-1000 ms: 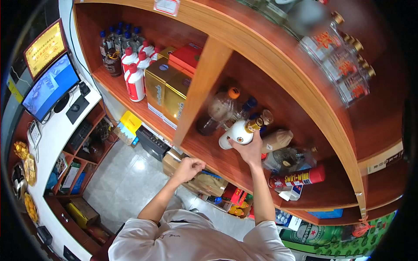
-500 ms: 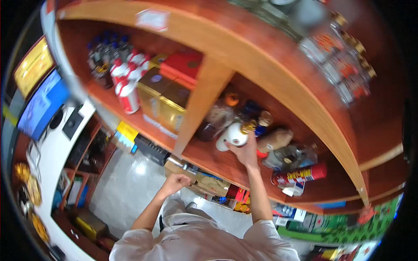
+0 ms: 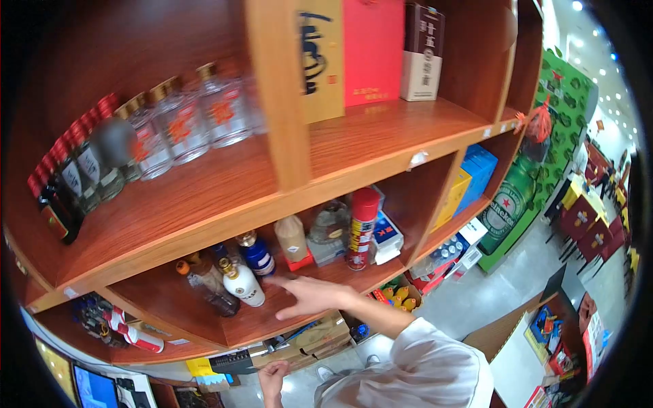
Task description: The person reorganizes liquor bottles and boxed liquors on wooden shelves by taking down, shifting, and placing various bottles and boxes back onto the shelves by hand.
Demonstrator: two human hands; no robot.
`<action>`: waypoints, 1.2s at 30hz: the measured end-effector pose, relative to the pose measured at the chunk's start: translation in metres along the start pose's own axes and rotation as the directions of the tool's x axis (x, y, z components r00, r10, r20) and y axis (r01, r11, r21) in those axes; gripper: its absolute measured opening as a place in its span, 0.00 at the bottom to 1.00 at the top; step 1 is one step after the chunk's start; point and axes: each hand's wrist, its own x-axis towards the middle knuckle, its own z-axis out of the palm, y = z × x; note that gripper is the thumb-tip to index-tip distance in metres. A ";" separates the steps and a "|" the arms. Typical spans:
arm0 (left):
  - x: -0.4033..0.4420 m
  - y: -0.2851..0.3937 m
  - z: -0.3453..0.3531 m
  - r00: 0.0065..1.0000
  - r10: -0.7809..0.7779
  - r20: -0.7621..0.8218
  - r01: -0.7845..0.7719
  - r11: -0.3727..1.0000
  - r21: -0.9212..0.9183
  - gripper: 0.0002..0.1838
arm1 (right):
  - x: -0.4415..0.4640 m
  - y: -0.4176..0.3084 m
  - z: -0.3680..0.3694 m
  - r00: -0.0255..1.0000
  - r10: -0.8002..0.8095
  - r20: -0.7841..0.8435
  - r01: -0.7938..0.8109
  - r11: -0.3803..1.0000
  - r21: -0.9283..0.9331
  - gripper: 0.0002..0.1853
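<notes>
Landmark: the blue bottle, standing on the lower shelf.

Left hand: below the landmark in view, outside the shelf; wrist raised. Fingers curled inward, mostly closed; whether anything sits inside the curl, cannot tell.

Right hand: just right of and below the landmark. Forearm runs up and leftward out of a white sleeve, back of the hand upward. Fingers parted and pointing left, thumb well clear of the forefinger; grip empty. Forefinger tip ends close beside the landmark's base; contact there, cannot tell.

Shelf items, left to right:
- Orange-capped bottle, dark liquid inside: left of the landmark, upright.
- White bottle: just to the left and front of the landmark. Upright, long axis near vertical, leaning left in view; gold-trimmed neck points up and left, base down and right. Right hand is clear of its body.
- Paper-wrapped bottle: near the landmark, right side, upright.
- Clear glass bottle: farther right of the landmark.
- Red spray can: well right of the landmark, upright, cap up.
</notes>
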 end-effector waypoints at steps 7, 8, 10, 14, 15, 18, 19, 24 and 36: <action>0.011 0.005 0.092 0.988 -0.060 0.145 0.044 0.992 0.116 0.08 | -0.176 -0.112 -0.194 0.700 -0.478 -0.531 0.364 0.878 -0.311 0.15; 0.012 0.014 0.114 0.983 -0.064 0.174 0.037 0.987 0.160 0.09 | -0.182 -0.111 -0.224 0.557 -0.507 -0.658 0.260 0.859 -0.441 0.14; 0.006 0.026 0.157 0.970 -0.081 0.231 0.044 0.986 0.161 0.12 | -0.179 -0.115 -0.300 0.343 -0.490 -0.801 0.089 0.866 -0.492 0.23; -0.001 0.025 0.223 0.917 0.025 0.398 -0.060 0.995 0.077 0.13 | -0.144 -0.080 -0.417 0.263 -0.270 -0.926 -0.562 0.738 -0.374 0.69; -0.006 0.025 0.235 0.907 0.036 0.419 -0.074 0.994 0.075 0.13 | -0.139 -0.072 -0.433 0.254 -0.215 -0.943 -0.573 0.752 -0.326 0.72; -0.031 0.024 0.254 0.911 0.041 0.411 -0.062 0.997 0.038 0.13 | -0.116 -0.038 -0.466 0.278 -0.126 -0.952 -0.494 0.831 -0.255 0.79; -0.043 0.025 0.256 0.921 0.041 0.386 -0.062 0.997 0.041 0.13 | -0.109 -0.016 -0.479 0.310 -0.152 -0.939 -0.391 0.879 -0.272 0.80; -0.073 0.001 0.240 0.971 -0.042 0.235 0.042 0.999 0.004 0.13 | -0.126 -0.034 -0.472 0.316 -0.110 -0.942 -0.405 0.883 -0.239 0.79; -0.086 0.091 0.279 0.842 0.161 0.516 -0.210 0.977 0.037 0.18 | -0.222 -0.092 -0.401 0.155 -0.393 -0.906 -0.072 0.910 -0.407 0.62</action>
